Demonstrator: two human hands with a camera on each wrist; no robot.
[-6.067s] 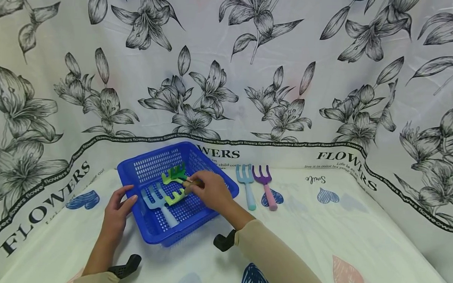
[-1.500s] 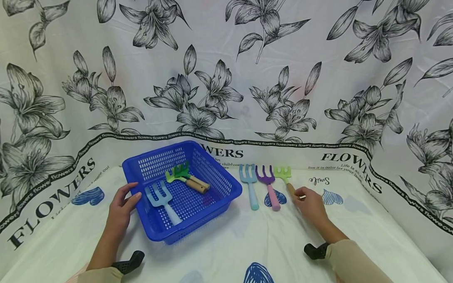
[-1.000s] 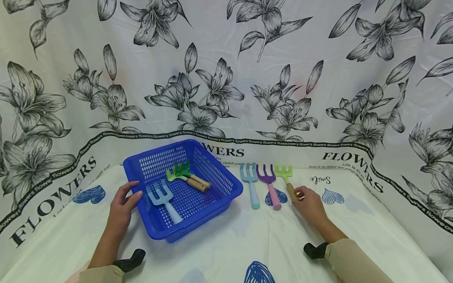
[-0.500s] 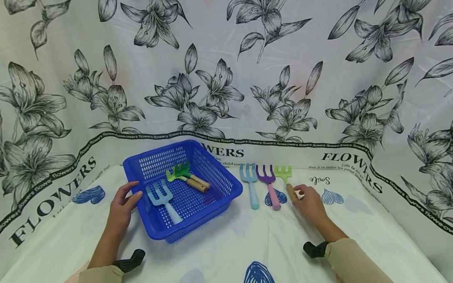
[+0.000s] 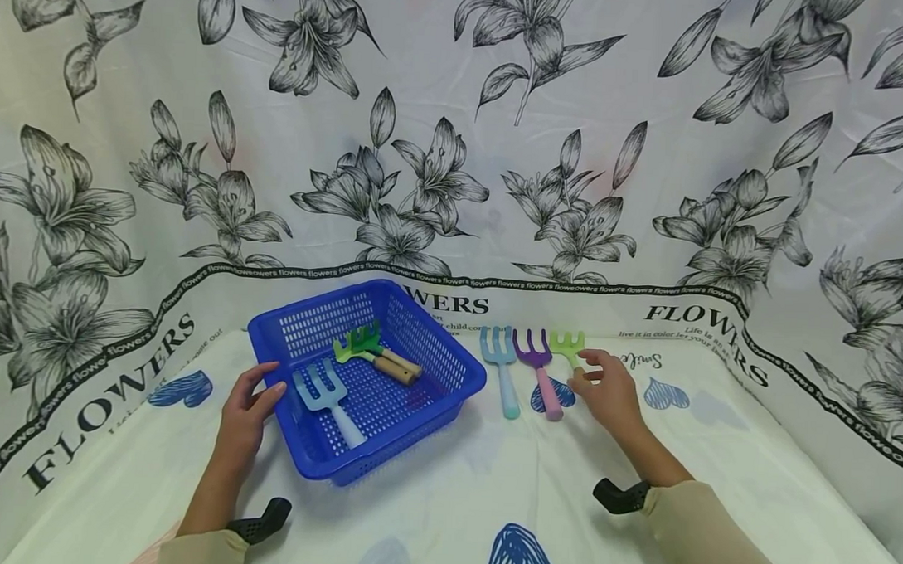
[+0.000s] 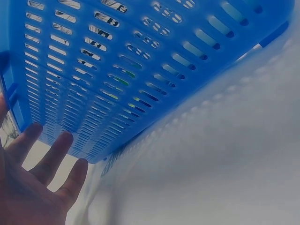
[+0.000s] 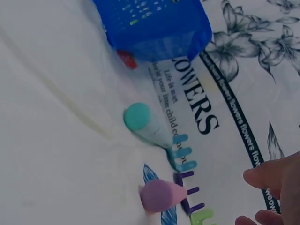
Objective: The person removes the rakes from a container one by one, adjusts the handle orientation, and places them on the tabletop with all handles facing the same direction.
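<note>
At the left rim of a blue plastic basket (image 5: 393, 454) my left hand (image 5: 244, 412) holds on, thumb and index finger over the edge. Its other fingers (image 6: 54, 157) spread below, against the slotted wall in the left wrist view. My right hand (image 5: 610, 395) hovers at a toy garden fork with light green tines (image 5: 566, 344), hiding most of its wooden handle. Thumb and index finger stand apart with nothing between them. Left of it lie a purple fork with pink handle (image 5: 541, 389) and a light blue fork (image 5: 504, 375), side by side.
Inside the basket lie a pale blue fork (image 5: 333, 404) and two green tools with wooden handles (image 5: 396, 367). A white cloth with printed hearts (image 5: 667, 394) covers the table. Floral fabric (image 5: 441, 149) hangs behind and at the sides.
Earlier my right hand was in the basket among the green tools; the light green fork then came to lie right of the purple one. Just now that hand let go of its handle and rose slightly.
</note>
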